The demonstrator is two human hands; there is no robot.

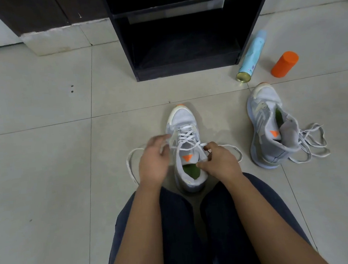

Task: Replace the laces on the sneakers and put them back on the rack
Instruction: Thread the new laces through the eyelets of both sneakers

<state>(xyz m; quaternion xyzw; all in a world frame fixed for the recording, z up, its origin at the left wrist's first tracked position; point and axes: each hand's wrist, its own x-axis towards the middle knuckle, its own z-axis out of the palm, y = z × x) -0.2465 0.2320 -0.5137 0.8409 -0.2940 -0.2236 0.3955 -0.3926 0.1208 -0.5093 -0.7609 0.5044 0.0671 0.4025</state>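
Note:
A grey-white sneaker [184, 131] with a green insole stands on the floor between my knees, toe pointing away, with a white lace [187, 135] threaded through its eyelets. My left hand [153, 160] grips the lace's left strand, which loops out over the floor. My right hand [219, 159] pinches the right strand by the top eyelet. A second matching sneaker [269, 122] lies tilted on its side at the right, without a lace in its eyelets. A loose white lace [313, 143] lies heaped beside its heel.
A black shoe rack [184, 39] stands straight ahead, its lower shelf bare. To its right a light-blue spray can [251, 57] lies on the tiles beside an orange bottle [284, 63]. A low wall base runs at the far left.

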